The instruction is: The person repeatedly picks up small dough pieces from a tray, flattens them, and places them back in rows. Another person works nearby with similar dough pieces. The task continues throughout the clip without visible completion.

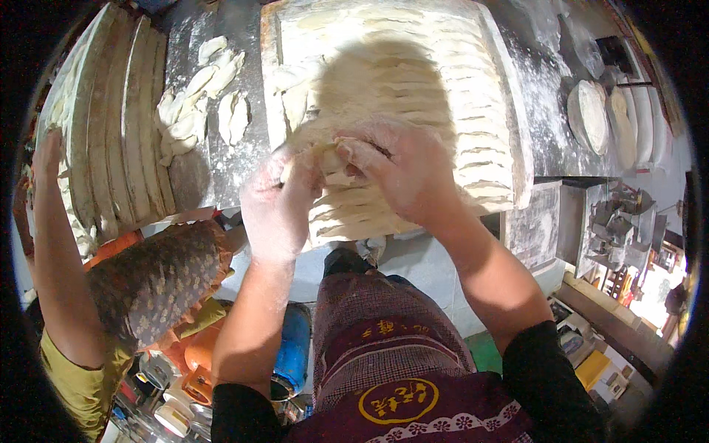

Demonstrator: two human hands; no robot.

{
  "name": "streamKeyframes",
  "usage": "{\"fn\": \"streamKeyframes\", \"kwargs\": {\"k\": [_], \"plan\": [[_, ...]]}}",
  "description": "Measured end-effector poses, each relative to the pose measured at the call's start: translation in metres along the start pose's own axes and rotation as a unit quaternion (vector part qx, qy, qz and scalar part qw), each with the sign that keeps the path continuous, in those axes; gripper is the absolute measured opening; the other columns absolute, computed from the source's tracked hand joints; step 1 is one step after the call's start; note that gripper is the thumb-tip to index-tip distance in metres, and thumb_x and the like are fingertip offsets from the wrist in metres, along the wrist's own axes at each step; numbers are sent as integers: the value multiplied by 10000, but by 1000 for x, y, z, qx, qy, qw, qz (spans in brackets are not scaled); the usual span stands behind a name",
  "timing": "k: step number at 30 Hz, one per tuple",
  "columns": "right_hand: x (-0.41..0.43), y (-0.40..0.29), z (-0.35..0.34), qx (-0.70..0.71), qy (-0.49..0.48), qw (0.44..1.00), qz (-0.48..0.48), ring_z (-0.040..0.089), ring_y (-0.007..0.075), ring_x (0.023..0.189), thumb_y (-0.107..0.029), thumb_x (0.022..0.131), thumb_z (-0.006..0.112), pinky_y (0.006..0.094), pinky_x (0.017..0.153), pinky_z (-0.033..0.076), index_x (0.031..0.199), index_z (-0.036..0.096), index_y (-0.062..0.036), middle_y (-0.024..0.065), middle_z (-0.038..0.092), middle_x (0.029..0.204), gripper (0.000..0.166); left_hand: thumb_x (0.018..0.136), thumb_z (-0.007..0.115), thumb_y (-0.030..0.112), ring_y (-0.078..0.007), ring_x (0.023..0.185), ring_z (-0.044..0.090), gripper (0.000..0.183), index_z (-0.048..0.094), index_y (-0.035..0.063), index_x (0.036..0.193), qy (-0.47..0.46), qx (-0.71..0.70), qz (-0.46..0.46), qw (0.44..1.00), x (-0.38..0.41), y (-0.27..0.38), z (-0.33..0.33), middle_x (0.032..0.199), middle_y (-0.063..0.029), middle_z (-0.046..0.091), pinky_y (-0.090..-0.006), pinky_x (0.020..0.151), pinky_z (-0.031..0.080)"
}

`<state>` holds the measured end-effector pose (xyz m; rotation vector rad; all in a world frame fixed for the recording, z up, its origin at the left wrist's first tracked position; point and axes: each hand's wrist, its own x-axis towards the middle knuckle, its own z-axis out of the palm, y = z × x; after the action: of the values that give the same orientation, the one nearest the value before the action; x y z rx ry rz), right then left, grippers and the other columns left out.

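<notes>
Flour covers both of my hands, which meet above the near part of a floured wooden tray [520,160]. Between the fingertips of my left hand [282,194] and my right hand [410,166] is a small piece of dough [330,158], partly hidden by the fingers. Rows of folded dough pieces [482,149] lie close together in the tray, overlapping. My head's shadow falls across the tray's middle. Left of the tray, a loose pile of dough pieces [191,105] rests on the floured dark table [243,171], with a single dough piece [234,117] beside it.
At the left, several wooden trays [111,111] stand stacked, with dough on the top one. A co-worker's arm [66,266] reaches over them. A round floured object [590,117] lies at the right. A blue container [292,349] stands below the table.
</notes>
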<state>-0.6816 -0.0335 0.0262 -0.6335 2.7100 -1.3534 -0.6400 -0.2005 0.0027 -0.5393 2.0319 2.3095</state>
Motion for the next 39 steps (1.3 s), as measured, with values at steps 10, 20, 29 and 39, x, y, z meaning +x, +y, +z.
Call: {"fn": "streamKeyframes", "kwargs": {"k": [10,20,29,39], "plan": [[-43,27,4,-80,-77,988,-105,631,293,827,-276,876,573,391,721,504,1119,655,-173,95,665,966,276,931,523,72,-183,824,686,213,646,13,1094,-156,230,145,950,-24,-7,-18,870,-125,704,-291,759,523],[6,84,5,-286,-167,944,5,623,253,963,-272,848,592,379,789,510,1047,674,-216,49,634,1130,222,797,650,166,-303,818,617,127,641,40,802,-256,586,225,735,75,15,-27,819,-108,625,-377,759,504],[10,90,18,-401,-194,893,-63,600,298,956,-287,897,546,405,859,481,917,674,-96,99,618,1024,230,728,630,129,-327,990,553,151,651,28,837,-280,665,322,613,90,-6,-18,972,-145,616,-397,882,451],[127,95,52,-293,2,943,-157,634,348,904,-296,846,593,443,855,480,1180,565,-91,180,609,1143,392,744,732,306,-393,1298,371,665,464,80,1310,-85,684,320,650,119,10,-8,1390,-205,403,-463,1023,384]]}}
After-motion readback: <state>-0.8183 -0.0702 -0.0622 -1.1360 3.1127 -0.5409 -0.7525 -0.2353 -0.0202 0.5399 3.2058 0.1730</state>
